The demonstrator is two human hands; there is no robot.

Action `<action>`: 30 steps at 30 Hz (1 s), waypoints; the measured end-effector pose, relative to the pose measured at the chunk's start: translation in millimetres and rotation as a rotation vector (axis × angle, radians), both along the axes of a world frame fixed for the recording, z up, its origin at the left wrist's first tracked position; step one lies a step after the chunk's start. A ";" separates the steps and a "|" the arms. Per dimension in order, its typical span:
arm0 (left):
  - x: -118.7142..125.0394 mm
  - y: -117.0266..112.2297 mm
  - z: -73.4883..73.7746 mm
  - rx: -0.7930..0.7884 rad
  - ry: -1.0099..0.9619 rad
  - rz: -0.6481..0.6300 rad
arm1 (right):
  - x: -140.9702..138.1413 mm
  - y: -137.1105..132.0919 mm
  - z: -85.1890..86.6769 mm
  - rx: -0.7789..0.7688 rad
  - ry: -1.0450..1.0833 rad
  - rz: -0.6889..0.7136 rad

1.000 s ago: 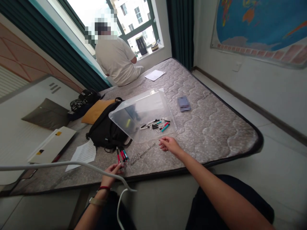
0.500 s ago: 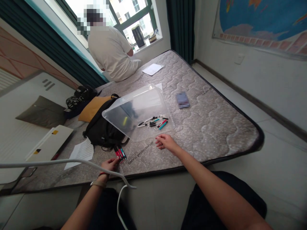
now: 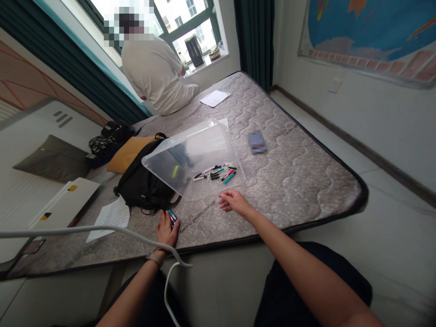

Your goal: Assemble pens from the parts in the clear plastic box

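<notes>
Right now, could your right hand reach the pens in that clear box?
Probably yes: the right hand sits beside the clear plastic box, near the pens; only its edge seems in the way.

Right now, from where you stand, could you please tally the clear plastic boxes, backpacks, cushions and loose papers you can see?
Clear plastic boxes: 1
Backpacks: 1
Cushions, one yellow and one olive: 2
Loose papers, one by the seated person, one beside the backpack, one at the box's far corner: 3
Total: 7
</notes>
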State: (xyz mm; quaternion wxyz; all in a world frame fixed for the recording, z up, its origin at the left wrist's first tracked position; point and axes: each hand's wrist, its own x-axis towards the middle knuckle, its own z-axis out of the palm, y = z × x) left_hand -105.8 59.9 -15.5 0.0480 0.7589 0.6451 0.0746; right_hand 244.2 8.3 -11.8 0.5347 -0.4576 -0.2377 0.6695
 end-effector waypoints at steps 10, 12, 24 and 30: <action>4.3 -4.4 -4.6 0.112 0.043 -0.098 | -0.1 0.9 0.6 -0.007 0.007 0.004; 7.1 -7.5 -2.6 0.148 0.025 -0.092 | -0.2 0.2 1.3 -0.001 -0.007 0.007; 66.8 -38.6 17.9 0.211 -0.301 -0.328 | -17.2 -15.1 -5.3 0.237 -0.560 -0.086; 160.1 -33.2 37.7 -0.137 -0.721 -0.596 | -20.1 -15.6 -3.2 0.197 -0.585 -0.048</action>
